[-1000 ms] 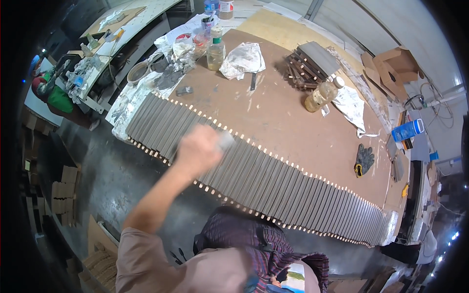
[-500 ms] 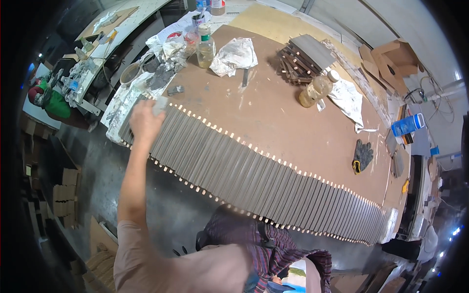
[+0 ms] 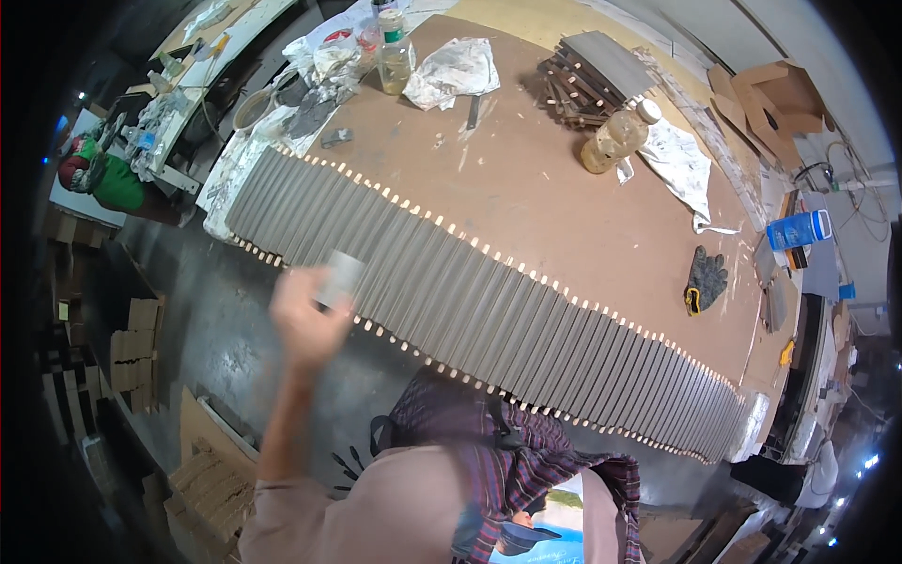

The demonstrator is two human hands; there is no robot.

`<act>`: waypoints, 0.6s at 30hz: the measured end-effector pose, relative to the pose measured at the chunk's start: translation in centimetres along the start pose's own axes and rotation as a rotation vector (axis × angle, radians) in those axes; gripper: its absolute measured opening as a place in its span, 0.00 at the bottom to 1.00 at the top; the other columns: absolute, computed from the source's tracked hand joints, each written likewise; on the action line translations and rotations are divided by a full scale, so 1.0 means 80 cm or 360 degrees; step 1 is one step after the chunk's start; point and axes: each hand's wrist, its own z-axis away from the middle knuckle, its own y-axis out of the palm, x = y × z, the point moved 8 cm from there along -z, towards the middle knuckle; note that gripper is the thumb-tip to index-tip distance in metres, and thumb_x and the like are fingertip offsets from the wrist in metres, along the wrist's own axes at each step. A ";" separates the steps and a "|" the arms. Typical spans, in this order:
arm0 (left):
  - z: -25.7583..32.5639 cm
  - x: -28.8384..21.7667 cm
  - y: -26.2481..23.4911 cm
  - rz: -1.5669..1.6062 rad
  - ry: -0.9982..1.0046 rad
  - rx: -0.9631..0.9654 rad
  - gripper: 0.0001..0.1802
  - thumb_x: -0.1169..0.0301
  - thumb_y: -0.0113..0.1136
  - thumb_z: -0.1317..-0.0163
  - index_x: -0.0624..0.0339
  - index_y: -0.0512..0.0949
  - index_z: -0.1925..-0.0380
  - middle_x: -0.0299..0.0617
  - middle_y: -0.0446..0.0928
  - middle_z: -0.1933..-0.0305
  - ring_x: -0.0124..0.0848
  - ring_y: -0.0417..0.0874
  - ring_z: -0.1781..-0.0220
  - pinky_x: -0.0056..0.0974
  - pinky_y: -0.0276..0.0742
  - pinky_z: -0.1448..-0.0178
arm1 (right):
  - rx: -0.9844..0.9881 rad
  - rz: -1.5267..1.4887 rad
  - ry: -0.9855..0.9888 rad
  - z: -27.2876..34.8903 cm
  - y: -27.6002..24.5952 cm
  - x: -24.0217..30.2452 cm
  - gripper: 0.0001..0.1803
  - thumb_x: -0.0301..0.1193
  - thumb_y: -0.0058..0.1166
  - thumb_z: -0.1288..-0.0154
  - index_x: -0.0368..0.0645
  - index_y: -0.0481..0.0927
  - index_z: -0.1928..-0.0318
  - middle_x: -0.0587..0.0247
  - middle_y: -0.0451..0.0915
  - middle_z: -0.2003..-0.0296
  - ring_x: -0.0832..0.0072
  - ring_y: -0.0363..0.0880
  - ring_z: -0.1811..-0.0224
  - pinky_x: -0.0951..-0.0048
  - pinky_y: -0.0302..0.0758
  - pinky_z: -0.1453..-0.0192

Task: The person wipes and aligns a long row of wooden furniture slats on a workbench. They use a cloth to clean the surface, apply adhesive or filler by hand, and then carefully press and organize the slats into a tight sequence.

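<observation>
My left hand (image 3: 313, 315) is closed on a small grey rectangular pad (image 3: 344, 274), blurred a little by motion. It is over the near edge of a long row of grey slats (image 3: 451, 291), toward the left. The slats lie side by side along the table's near edge, with pale wooden ends sticking out on both long sides. Whether the pad touches the slats I cannot tell. My right hand does not show.
On the brown tabletop (image 3: 526, 207) stand a bottle of yellowish liquid (image 3: 611, 141) and a green-labelled bottle (image 3: 395, 61). White rags (image 3: 456, 73), a stack of slats (image 3: 592, 80) and a dark glove (image 3: 707, 280) lie there too. A person in green (image 3: 117, 183) is at far left.
My left hand has come from the far side of the slats' left end toward me and slightly right, still holding the grey pad. The view has shifted slightly.
</observation>
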 end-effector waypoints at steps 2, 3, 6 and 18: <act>0.057 -0.081 0.040 -0.0042 0.0624 0.0145 0.15 0.69 0.71 0.50 0.66 0.79 0.65 0.49 0.78 0.67 0.43 0.81 0.64 0.42 0.78 0.58 | 0.0008 0.0009 -0.0022 -0.008 -0.004 0.001 0.29 0.53 0.53 0.33 0.45 0.83 0.44 0.43 0.85 0.69 0.44 0.85 0.65 0.46 0.77 0.60; 0.054 -0.063 0.034 0.0012 0.0463 0.0109 0.16 0.70 0.71 0.55 0.63 0.80 0.65 0.48 0.79 0.66 0.45 0.81 0.62 0.44 0.79 0.57 | 0.0013 0.0014 -0.0026 -0.008 -0.006 -0.001 0.29 0.53 0.53 0.33 0.45 0.83 0.44 0.43 0.85 0.69 0.45 0.85 0.65 0.46 0.77 0.60; 0.017 0.047 -0.024 0.0031 -0.0275 -0.0116 0.15 0.78 0.70 0.54 0.65 0.80 0.63 0.48 0.79 0.63 0.48 0.81 0.60 0.47 0.78 0.53 | 0.0009 0.0022 -0.0063 -0.019 -0.012 0.003 0.29 0.53 0.53 0.33 0.45 0.83 0.44 0.43 0.85 0.69 0.45 0.85 0.65 0.47 0.77 0.60; -0.055 0.135 -0.082 -0.0665 -0.0361 -0.0380 0.16 0.69 0.72 0.52 0.61 0.82 0.62 0.49 0.81 0.59 0.49 0.82 0.54 0.50 0.77 0.49 | 0.0023 0.0114 -0.0191 -0.067 -0.030 0.046 0.28 0.53 0.54 0.33 0.44 0.83 0.44 0.43 0.85 0.68 0.46 0.85 0.65 0.47 0.77 0.60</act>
